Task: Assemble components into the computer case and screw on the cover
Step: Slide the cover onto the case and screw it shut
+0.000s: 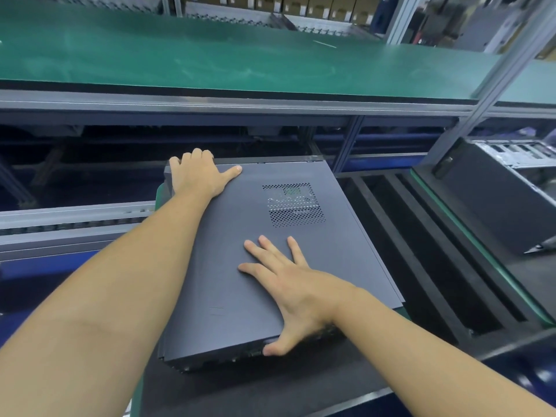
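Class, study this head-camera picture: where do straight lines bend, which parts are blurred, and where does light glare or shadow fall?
Head view: wide-angle distortion bows the aluminium rail and leans the post; the cartons at the top are blurred; a pale sheen lies on the green belt; deep shadow fills the space under it; the computer case is evenly lit, its vent grille sharp.

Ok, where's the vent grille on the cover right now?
Head view, near centre: the vent grille sits in the far right of the cover, beyond the right hand and right of the left hand.
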Tool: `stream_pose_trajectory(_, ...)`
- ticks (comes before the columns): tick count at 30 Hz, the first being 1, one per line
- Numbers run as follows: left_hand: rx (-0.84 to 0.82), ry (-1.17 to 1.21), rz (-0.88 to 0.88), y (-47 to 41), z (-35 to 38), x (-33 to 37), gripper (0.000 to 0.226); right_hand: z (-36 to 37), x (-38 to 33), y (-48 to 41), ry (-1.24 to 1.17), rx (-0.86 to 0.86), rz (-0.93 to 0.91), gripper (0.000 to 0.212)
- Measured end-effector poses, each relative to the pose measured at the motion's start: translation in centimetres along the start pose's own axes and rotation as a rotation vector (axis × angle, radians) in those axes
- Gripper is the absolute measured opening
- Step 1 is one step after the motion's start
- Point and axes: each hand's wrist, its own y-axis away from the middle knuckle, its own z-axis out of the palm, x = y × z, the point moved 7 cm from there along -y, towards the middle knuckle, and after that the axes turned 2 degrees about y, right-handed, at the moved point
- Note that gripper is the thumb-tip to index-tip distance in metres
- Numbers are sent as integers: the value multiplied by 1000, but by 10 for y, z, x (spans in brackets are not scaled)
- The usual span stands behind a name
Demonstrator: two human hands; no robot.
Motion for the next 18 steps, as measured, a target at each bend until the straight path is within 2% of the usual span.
stream_pose_trajectory(3, 11, -25, 27, 4, 0, 3, 80, 1, 1, 0, 21, 13, 4, 128)
stream_pose_trajectory(9, -174, -15, 108, 28, 10, 6, 74, 9, 2, 9, 71, 84, 7, 123)
stream_pose_trajectory(12, -193, 2, 143, 42, 8, 3, 74, 17, 8, 23, 120, 135, 31, 115)
stream_pose_trajectory(18, -182, 15, 103, 67, 6, -11, 73, 25, 57, 82, 134, 187, 224, 104)
